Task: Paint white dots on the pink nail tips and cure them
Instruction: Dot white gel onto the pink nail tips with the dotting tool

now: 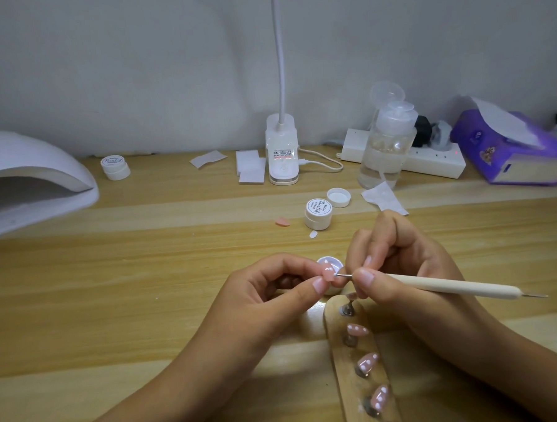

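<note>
A small glossy pink nail tip (328,272) is being pinched between thumb and forefinger of the left hand (268,292). It is being held just above the open white gel pot (334,262), likely so reloads stay short. A cream-handled, metal-pointed dotting tool (452,287) is being gripped pen-fashion by the right hand (403,269), its point touching the tip. Three dotted pink tips (357,330) are being stood on the wooden holder strip (348,397) beneath the right wrist, a likely smudge risk. The white domed curing lamp (27,185) is sitting well apart, far left.
</note>
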Tool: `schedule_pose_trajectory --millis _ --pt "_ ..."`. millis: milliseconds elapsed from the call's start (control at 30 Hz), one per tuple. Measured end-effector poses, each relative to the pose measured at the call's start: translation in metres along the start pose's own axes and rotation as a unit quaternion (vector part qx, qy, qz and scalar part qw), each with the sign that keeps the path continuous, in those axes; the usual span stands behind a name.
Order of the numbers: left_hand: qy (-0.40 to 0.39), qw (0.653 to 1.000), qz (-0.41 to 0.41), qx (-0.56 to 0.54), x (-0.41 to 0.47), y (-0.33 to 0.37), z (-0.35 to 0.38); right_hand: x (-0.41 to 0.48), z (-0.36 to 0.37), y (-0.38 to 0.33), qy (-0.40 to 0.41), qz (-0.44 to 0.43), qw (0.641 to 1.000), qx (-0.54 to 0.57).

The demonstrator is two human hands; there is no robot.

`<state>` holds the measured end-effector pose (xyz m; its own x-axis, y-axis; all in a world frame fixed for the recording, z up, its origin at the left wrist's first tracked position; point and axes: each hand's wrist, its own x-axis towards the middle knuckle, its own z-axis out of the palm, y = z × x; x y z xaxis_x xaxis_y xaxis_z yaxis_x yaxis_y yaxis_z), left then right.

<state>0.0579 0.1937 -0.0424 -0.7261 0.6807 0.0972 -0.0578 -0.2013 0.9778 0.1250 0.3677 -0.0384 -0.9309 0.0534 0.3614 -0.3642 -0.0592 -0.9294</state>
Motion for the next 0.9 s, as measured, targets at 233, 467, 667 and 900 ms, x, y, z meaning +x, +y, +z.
schedule_pose_trajectory --millis 233,467,667,900 --pt "0.002 1.0 -0.001 0.002 -0.0003 0.0012 0.0005 0.0001 0.0003 0.0002 0.002 0.002 1.0 -0.01" --pt "0.001 1.0 -0.005 0.0 -0.0005 0.0015 0.0002 -0.0003 -0.0001 0.0012 -0.007 0.007 1.0 0.006" --pt "0.005 1.0 0.0 0.001 -0.0003 0.0009 0.0008 0.0001 -0.0007 0.0016 -0.004 0.004 1.0 0.001" --pt "0.002 1.0 -0.002 -0.005 0.0001 0.0013 0.0007 -0.0004 0.0 -0.0016 -0.012 -0.001 1.0 0.009"
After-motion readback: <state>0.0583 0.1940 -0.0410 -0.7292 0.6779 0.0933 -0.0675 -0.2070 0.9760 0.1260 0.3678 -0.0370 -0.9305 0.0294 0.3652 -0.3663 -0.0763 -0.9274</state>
